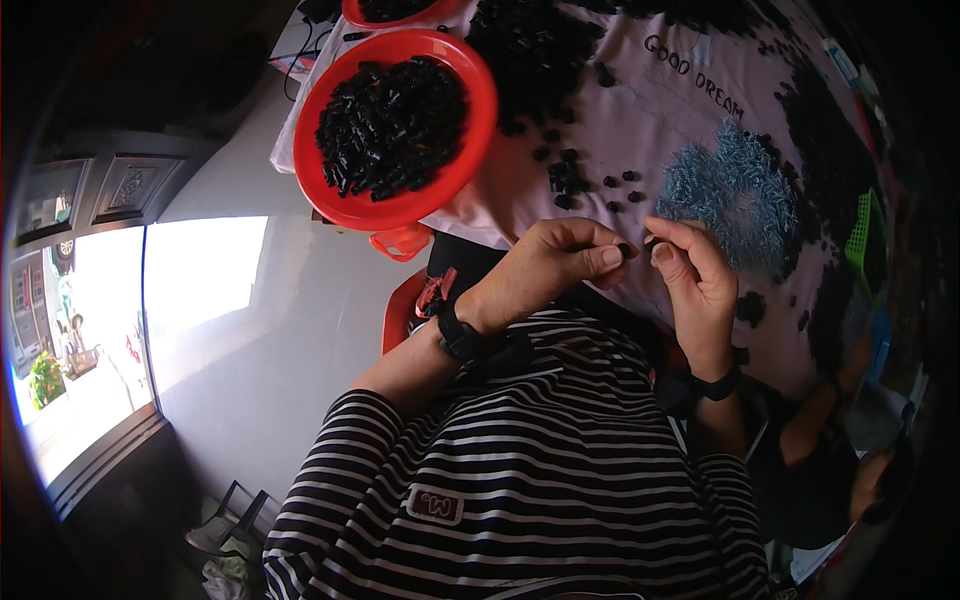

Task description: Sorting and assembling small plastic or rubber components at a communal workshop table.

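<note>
My left hand (pixel 565 262) pinches a small black part (pixel 625 250) between thumb and forefinger. Just to its right, my right hand (pixel 700 285) is closed in a pinch on another small black part (pixel 652 244). A narrow gap separates the two parts; their exact kind is too small to tell. Beyond my right hand lies a tangled heap of thin blue-grey pieces (pixel 735 190), perhaps springs. Several short black pieces (pixel 568 175) are scattered on the pale pink cloth (pixel 640 115) in front of my hands.
A red round tray (pixel 480 120) full of black cylindrical parts (pixel 395 125) stands at the left table edge, a second red tray (pixel 405 20) behind it. Big black heaps (pixel 535 50) cover the far cloth. A green basket (pixel 862 240) and another person's arm (pixel 815 425) are at right.
</note>
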The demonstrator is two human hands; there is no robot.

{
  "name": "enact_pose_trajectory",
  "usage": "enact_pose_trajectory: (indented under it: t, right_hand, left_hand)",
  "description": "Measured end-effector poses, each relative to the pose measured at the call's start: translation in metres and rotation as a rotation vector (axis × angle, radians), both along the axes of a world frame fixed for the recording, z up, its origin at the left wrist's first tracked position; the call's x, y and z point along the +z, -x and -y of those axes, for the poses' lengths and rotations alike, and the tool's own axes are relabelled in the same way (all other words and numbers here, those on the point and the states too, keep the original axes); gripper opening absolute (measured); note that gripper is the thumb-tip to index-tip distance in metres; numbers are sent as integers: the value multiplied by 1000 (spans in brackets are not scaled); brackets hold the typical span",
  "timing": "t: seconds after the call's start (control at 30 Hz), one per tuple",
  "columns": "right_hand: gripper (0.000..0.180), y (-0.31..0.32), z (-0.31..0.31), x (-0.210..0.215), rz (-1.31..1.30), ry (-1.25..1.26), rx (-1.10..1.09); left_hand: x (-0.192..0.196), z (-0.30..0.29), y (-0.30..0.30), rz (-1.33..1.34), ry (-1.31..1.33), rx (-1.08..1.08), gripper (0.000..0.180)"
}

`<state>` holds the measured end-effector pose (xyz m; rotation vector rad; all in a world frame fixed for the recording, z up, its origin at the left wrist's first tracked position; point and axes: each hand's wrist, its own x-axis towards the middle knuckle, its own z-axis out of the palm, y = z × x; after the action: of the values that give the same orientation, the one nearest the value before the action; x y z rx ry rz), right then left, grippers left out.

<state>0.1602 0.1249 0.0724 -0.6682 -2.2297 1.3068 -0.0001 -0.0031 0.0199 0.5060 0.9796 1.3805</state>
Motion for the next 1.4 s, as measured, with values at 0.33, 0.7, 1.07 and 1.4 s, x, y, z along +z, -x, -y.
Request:
enact_pose_trajectory:
  t: [0.33, 0.7, 1.07, 1.4]
  right_hand:
    - [17, -18, 13, -1, -41, 58, -7]
    - [14, -33, 41, -5, -12, -346, -70]
    - [18, -46, 57, -12, -3, -633, -35]
    - [23, -54, 65, -14, 98, -609, -3]
  left_hand:
    - [10, 6, -13, 6, -28, -32, 29]
    - [5, 28, -36, 36, -74, -9, 27]
    - [-2, 45, -51, -42, -85, 16, 27]
    - [7, 51, -52, -39, 22, -13, 26]
